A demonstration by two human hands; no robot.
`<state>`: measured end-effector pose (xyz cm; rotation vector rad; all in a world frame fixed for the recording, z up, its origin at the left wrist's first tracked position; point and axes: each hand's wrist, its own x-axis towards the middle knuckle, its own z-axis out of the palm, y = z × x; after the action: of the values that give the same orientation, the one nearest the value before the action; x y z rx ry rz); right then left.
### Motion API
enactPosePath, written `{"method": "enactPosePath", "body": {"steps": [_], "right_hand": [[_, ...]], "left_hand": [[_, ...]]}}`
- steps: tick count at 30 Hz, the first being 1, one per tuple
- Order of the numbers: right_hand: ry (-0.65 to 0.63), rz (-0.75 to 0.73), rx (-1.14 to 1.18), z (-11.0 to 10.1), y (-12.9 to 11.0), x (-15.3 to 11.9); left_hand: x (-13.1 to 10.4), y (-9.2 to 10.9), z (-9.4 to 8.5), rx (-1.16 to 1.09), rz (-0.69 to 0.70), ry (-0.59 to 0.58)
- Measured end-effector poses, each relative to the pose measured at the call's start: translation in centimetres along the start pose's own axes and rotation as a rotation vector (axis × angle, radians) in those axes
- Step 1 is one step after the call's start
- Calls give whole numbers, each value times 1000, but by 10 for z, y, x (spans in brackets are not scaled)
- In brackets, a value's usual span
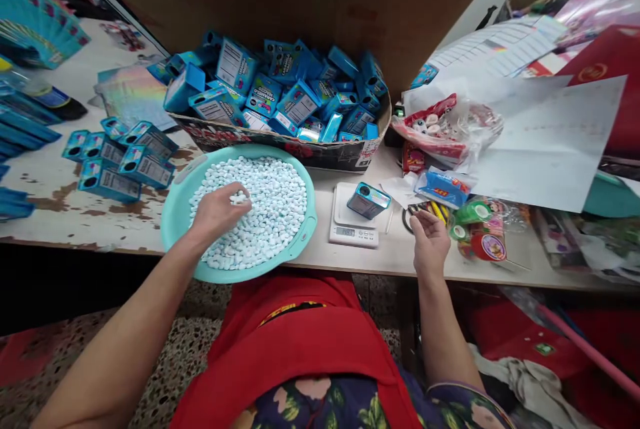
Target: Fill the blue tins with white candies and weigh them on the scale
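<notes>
My left hand (220, 216) is over a turquoise plastic bowl (170, 222) full of small white candies (265, 216). Its fingers are curled around a few of the candies. A blue metallic candy box (369, 201) stands on a white digital scale (345, 219), with a round dark opening in its top. The scale's display is lit, but I cannot read it surely. To the right of the scale, my right hand (431, 242) hovers or rests near black-and-yellow scissors (440, 211). Its fingers are loosely bent and nothing shows in them.
Behind the bowl stands a cardboard carton (320, 157) heaped with blue boxes (265, 92). Several more boxes (110, 179) lie grouped at left. On the right are an open red candy bag (435, 132), a blue packet (443, 188), green tape (473, 212) and white paper (545, 149).
</notes>
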<state>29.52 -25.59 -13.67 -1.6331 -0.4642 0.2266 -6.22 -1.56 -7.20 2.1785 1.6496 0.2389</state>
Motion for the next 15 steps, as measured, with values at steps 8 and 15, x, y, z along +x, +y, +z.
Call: {"method": "enactPosePath", "body": {"steps": [8,15], "right_hand": [[-65,28,9,17,5,0],[-128,61,-1,25,10,-2]], "left_hand": [[-17,20,-3,-121,2,61],[-17,23,-6,83,140,63]]}}
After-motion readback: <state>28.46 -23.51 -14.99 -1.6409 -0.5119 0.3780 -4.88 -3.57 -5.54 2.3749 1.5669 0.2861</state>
